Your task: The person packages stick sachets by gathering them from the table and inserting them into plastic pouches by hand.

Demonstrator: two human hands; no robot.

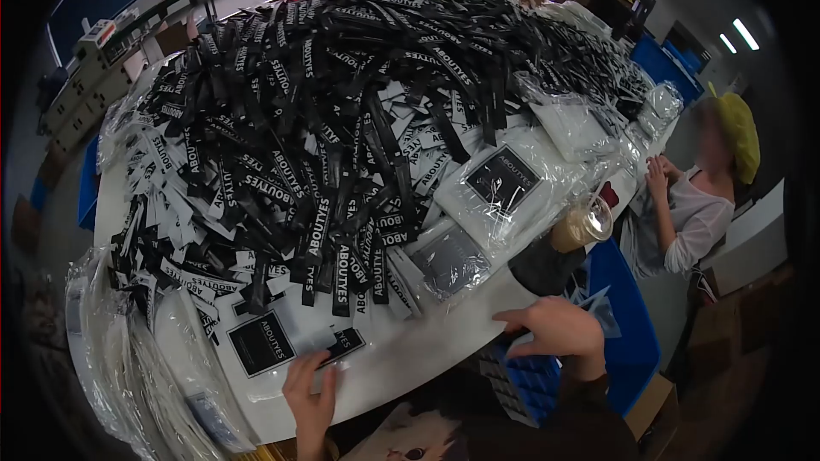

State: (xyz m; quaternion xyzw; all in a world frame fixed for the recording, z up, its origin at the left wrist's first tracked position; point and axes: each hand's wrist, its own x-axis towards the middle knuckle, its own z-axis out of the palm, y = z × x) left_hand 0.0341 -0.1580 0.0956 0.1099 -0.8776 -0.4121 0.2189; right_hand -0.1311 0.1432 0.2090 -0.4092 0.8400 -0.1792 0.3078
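My left hand (312, 393) is at the table's front edge, fingers stretched out and apart. Its fingertips are at a small black packet (346, 343) printed ABOUTYES; whether they touch it I cannot tell. Beside it lies a larger black ABOUTYES square (261, 344) on white plastic. My right hand (559, 329) hangs off the table edge above a blue crate (534, 388), thumb and forefinger apart with nothing visible between them. A huge heap of black and white ABOUTYES strips (316, 226) covers the table beyond both hands.
Clear plastic bags (504, 179) lie right of the heap, and stacked bags (145, 358) line the left edge. A clear cup (582, 222) and a dark container (538, 266) stand at the right edge. A person (683, 196) in a yellow cap sits at the right.
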